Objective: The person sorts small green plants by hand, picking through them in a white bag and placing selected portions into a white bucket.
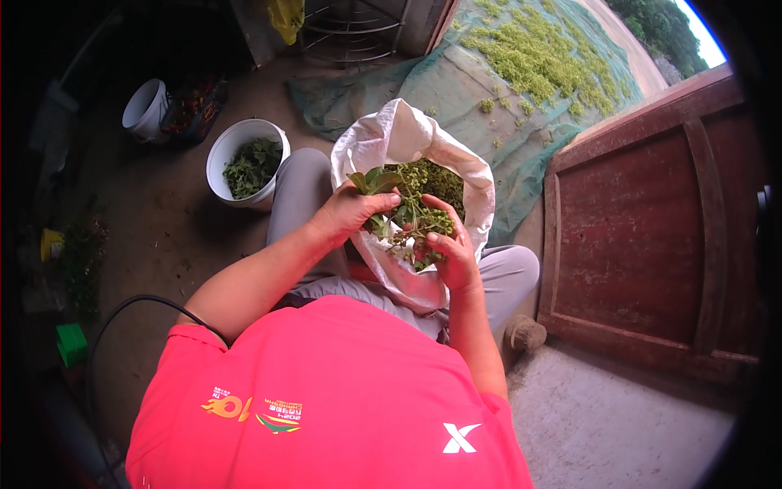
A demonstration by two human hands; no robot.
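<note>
A white woven sack (472, 167) stands between my knees, its mouth rolled wide and green berry clusters inside. Over that mouth, my left hand (352, 213) is closed on a leafy stem; broad green leaves (376, 181) stick up past the thumb. My right hand (458, 254) curls round a bunch of small green berries (419, 218) on thin stalks, close to the left hand. Some fingers of both hands are hidden behind the leaves and berries.
A white bucket (281, 140) of green leaves stands by my left knee. Farther left are another white bucket (145, 110) and a dark tub of red things (195, 106). Green clusters (546, 57) lie spread on a green net (456, 90) ahead. A reddish wooden door (635, 236) stands at right.
</note>
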